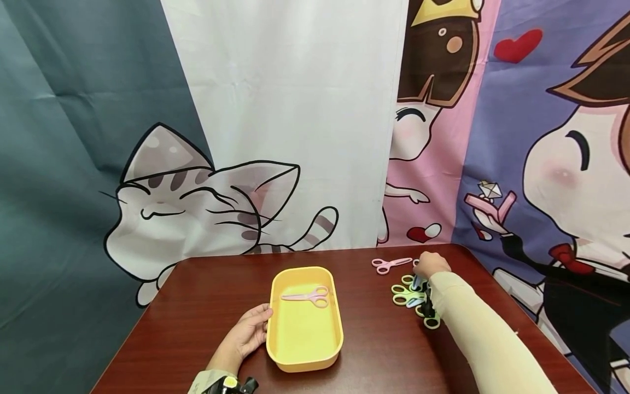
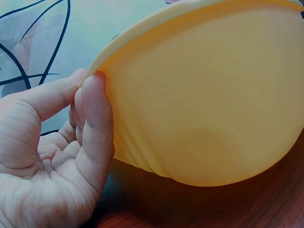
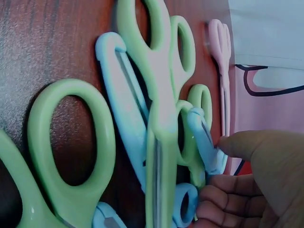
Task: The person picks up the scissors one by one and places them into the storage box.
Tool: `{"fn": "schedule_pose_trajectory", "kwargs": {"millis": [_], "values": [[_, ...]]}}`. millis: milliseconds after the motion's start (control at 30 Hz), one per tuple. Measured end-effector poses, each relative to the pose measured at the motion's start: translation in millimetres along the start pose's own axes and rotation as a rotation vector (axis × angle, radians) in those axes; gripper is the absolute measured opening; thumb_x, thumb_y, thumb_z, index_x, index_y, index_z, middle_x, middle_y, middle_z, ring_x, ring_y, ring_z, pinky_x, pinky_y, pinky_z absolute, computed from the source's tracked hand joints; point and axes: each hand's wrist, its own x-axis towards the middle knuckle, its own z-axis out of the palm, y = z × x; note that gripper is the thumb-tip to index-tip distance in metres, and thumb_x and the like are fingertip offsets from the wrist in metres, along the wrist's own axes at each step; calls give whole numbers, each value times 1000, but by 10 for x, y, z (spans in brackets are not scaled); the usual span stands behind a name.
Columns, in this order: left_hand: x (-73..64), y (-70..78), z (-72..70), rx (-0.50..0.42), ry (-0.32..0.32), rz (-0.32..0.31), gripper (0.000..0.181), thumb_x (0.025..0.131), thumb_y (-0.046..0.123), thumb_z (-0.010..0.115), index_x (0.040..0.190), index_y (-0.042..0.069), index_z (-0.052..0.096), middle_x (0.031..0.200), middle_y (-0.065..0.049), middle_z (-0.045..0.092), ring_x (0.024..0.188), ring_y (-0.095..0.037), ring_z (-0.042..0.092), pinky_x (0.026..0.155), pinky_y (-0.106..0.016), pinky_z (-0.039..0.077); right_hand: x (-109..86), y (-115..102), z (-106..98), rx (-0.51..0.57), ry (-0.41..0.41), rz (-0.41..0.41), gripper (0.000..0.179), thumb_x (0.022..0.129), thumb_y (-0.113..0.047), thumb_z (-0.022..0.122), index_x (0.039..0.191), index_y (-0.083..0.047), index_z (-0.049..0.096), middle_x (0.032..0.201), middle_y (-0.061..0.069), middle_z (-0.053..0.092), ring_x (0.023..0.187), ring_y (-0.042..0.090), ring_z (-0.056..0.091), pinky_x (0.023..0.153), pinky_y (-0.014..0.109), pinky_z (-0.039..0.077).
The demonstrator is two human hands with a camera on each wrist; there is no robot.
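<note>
A yellow plastic tray (image 1: 303, 336) stands on the table, with pink scissors (image 1: 311, 296) lying inside. At its left side, my left hand (image 1: 253, 328) pinches the rim between thumb and fingers, closely seen in the left wrist view (image 2: 61, 137). My right hand (image 1: 433, 265) reaches to a group of scissors at the right. Its thumb and curled fingers pinch blue scissors (image 3: 203, 135); the grip is partly hidden. Green scissors (image 3: 159, 95) and more blue scissors (image 3: 121, 90) lie close by. Another pair of pink scissors (image 1: 391, 265) lies just left of that hand.
The brown table (image 1: 221, 284) meets a hanging cloth (image 1: 295, 109) with cartoon figures at its back edge. More green scissors (image 1: 431, 322) lie at the near side of the group, partly behind the right sleeve (image 1: 482, 328).
</note>
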Motion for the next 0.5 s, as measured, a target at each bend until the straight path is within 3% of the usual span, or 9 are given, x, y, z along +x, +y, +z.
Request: {"fn": "schedule_pose_trajectory", "kwargs": {"millis": [167,300,500], "values": [[-3,0,1,3,4,-3,31,110,2,29,105,10,58,90,-1,68,72,-5,62,64,-24,58,33,59,54,4,15,4,33,88,-26,69,96,5,68,90,23,66,78,37,61,67,49,55],[-3,7,10,-2,6,-5,32,110,2,28,105,10,58,89,-1,68,71,-5,61,63,-23,58,48,92,59,16,3,-16,26,88,-24,65,88,2,67,86,21,64,76,36,60,65,47,53],[1,15,20,-7,13,-10,33,110,2,27,107,11,59,90,0,68,71,-5,61,63,-23,58,84,164,51,-47,3,-151,7,83,-7,59,80,-4,65,87,20,66,73,32,59,62,46,51]]}}
